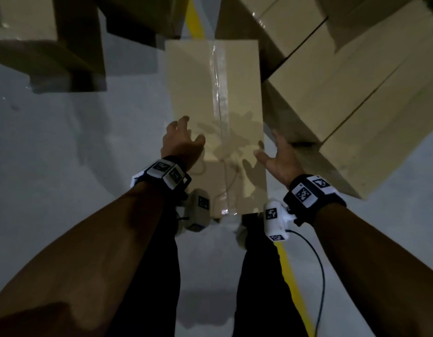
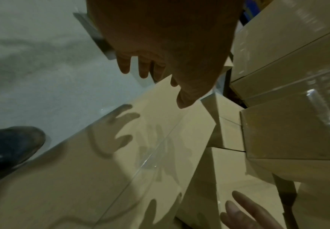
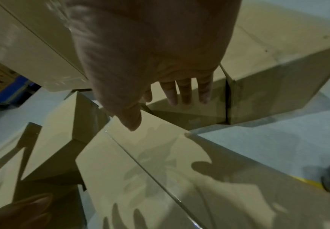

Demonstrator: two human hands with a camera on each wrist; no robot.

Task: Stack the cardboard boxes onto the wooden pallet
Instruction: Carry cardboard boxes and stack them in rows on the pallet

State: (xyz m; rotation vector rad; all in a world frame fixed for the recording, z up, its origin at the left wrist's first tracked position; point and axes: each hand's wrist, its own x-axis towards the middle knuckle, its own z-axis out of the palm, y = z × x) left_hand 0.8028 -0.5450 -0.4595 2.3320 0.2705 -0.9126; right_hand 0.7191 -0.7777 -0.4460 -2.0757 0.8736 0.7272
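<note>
A long cardboard box (image 1: 210,93) with a clear tape seam lies on the grey floor in front of me; it shows also as the box (image 2: 93,178) and the box (image 3: 160,178) in the wrist views. My left hand (image 1: 181,139) hovers over its left edge, fingers spread, holding nothing. My right hand (image 1: 276,154) hovers at its right edge, palm turned inward, fingers spread. Both hands cast shadows on the box top. In the left wrist view the left hand (image 2: 160,69) hangs above the box; in the right wrist view the right hand (image 3: 160,86) does the same. No pallet is visible.
A stack of cardboard boxes (image 1: 356,81) fills the right side, close to the box's right edge. More boxes (image 1: 40,32) stand at the far left. A yellow floor line (image 1: 293,288) runs under the box. My legs and shoes (image 1: 196,215) stand at its near end.
</note>
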